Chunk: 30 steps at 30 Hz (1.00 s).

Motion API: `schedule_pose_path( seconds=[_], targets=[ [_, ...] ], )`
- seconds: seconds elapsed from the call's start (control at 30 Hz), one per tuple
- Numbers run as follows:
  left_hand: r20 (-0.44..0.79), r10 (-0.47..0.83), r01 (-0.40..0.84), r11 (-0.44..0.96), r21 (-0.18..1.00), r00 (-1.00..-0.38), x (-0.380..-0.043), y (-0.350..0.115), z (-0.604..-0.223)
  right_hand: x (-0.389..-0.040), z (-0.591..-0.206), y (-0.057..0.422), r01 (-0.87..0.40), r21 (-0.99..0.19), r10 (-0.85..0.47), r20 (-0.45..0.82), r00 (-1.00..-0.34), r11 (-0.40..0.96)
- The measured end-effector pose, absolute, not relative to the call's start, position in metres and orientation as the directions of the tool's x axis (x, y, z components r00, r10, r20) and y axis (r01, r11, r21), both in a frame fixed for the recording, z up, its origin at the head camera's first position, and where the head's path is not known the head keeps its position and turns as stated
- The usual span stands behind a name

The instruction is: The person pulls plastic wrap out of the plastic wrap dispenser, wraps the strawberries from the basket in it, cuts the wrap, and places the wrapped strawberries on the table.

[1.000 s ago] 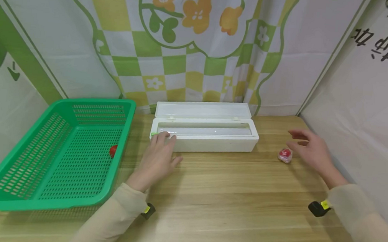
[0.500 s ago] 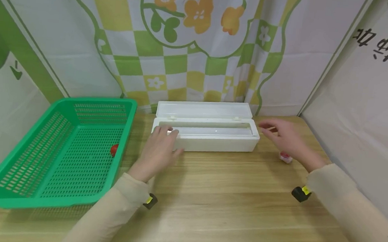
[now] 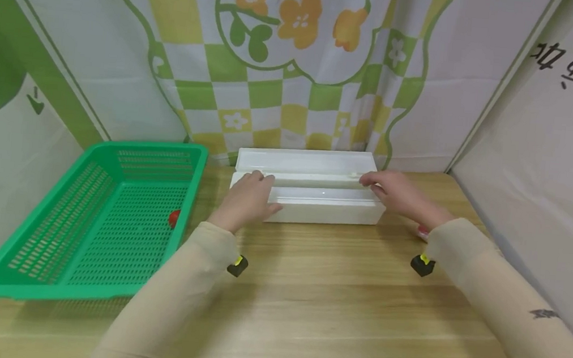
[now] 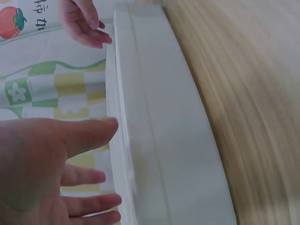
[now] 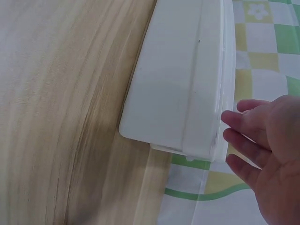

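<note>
A long white box point(image 3: 324, 213) stands on the wooden table near the curtain, its lid point(image 3: 308, 161) tipped back. A pale strip point(image 3: 323, 193) shows along its opening. My left hand point(image 3: 245, 201) is over the box's left end, fingers relaxed and thumb apart; in the left wrist view, its fingertips are right at the top edge. At the right end, my right hand point(image 3: 400, 194) reaches over the opening with loosely bent fingers. The right wrist view shows those fingertips close to the box's upper edge. Neither hand holds anything.
On the left stands a green slotted basket point(image 3: 196, 185) with a red object point(image 3: 174, 218) inside by its right wall. A small red, wrapped-looking item point(image 3: 422, 233) lies right of the box, mostly hidden by my right forearm. Cloth walls surround the table's back and sides.
My right hand has moved left, from beside the small red wrapped item to the right end of the box. My left hand stays at the box's left end.
</note>
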<state>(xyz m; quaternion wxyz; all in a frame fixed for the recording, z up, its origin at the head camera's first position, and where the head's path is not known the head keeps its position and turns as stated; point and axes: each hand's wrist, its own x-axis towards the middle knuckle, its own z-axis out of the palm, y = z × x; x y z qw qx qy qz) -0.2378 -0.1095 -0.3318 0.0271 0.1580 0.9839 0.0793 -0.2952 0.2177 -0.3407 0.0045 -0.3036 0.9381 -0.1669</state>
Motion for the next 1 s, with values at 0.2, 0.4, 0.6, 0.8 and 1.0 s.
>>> schedule_pose_path(
  seconds=[0.2,0.4,0.6,0.8,1.0],
  targets=[
    [-0.179,0.307,0.273,0.943,0.192,-0.935,-0.249,-0.113,-0.328,-0.301,-0.344,0.215,-0.587,-0.292,-0.598,0.062,-0.799,0.755],
    [-0.287,0.323,0.258,0.935,0.243,-0.902,-0.260,-0.117,-0.328,-0.303,-0.346,0.213,-0.599,-0.256,-0.610,0.042,-0.791,0.759],
    [-0.297,0.366,0.289,0.918,0.273,-0.882,-0.267,-0.120,-0.324,-0.305,-0.345,0.213,-0.598,-0.264,-0.615,0.023,-0.789,0.757],
    [-0.318,0.375,0.308,0.921,0.240,-0.871,-0.275,-0.122,-0.323,-0.306,-0.341,0.212,-0.561,-0.276,-0.596,-0.058,-0.801,0.780],
    [-0.311,0.378,0.303,0.916,0.265,-0.872,-0.290,-0.129,-0.329,-0.309,-0.340,0.208,-0.543,-0.259,-0.584,-0.117,-0.803,0.799]
  ],
)
